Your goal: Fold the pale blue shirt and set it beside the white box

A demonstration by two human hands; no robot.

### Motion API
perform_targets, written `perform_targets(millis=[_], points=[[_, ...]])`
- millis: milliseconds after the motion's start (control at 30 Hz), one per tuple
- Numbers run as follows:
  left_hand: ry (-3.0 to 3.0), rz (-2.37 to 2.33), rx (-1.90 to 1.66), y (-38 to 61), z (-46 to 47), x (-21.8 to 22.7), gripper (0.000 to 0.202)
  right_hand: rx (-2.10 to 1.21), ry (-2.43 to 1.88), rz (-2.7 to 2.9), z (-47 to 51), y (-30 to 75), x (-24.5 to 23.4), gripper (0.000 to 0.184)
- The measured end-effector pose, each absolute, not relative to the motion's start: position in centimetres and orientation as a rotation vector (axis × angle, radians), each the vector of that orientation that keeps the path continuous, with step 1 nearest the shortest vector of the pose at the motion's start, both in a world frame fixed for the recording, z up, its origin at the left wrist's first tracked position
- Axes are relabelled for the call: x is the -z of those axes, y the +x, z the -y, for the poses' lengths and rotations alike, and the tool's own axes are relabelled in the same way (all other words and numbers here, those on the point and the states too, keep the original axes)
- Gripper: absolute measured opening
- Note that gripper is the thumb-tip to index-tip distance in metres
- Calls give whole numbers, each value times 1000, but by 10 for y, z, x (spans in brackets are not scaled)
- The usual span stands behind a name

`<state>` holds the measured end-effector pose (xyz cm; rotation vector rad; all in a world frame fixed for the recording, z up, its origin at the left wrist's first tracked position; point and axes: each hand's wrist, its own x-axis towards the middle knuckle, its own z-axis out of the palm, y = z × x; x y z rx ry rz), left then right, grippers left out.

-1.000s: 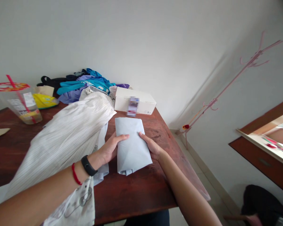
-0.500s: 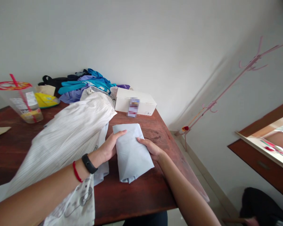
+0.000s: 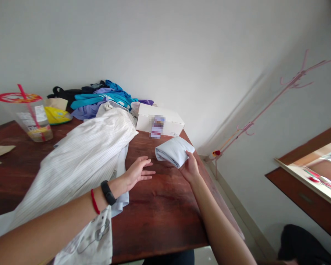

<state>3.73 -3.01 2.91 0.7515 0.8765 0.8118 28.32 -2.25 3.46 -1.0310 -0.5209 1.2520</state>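
My right hand (image 3: 191, 168) grips a folded pale blue cloth (image 3: 173, 150) and holds it just above the far right part of the dark wooden table (image 3: 160, 206), close to a white box (image 3: 160, 119). My left hand (image 3: 138, 171) rests flat on the table with its fingers stretched out, holding nothing. It lies at the edge of a large white striped garment (image 3: 82, 158) spread over the table's left half. A black band and a red string circle my left wrist.
A heap of blue, purple and black clothes (image 3: 99, 99) lies at the back by the wall. A plastic cup with a red straw (image 3: 30, 116) and a yellow packet (image 3: 55, 115) stand at back left. A pink coat stand (image 3: 264, 106) leans at right, beside a wooden ledge (image 3: 306, 184).
My right hand has lifted the folded cloth from the table's middle and carried it back and right, toward the white box. My left hand let go of it and now lies flat.
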Motion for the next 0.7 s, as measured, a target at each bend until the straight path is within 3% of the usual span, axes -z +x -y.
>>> perform_targets(millis=[233, 533, 700], points=[[907, -853, -732, 37, 30, -23, 38, -1238, -998, 311, 10, 308, -21, 12], [949, -838, -705, 38, 33, -26, 27, -1207, -1047, 419, -40, 319, -36, 15], [974, -826, -701, 38, 33, -23, 29, -1368, -1279, 527, -51, 301, -30, 15]])
